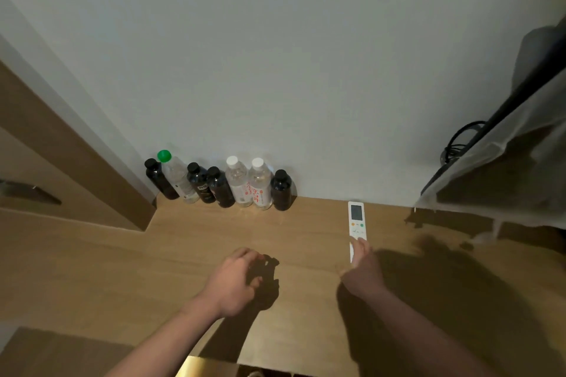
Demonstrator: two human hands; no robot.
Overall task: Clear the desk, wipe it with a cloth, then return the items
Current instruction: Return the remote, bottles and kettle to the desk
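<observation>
Right now the right hand (364, 266) grasps the white remote (356, 220) at three o'clock on the wooden desk (183, 254); the left hand (235, 278), fingers loosely curled, holds nothing; bottles (220, 184) stand at eleven o'clock.

A white remote control (356, 225) with a small grey screen and coloured buttons lies flat on the wooden tabletop (214, 242), pointing toward the wall, its near end hidden. Seven bottles stand upright in a row against the wall: four dark ones (281, 190), two clear white-capped ones (239, 184), and a clear green-capped one (176, 174).
</observation>
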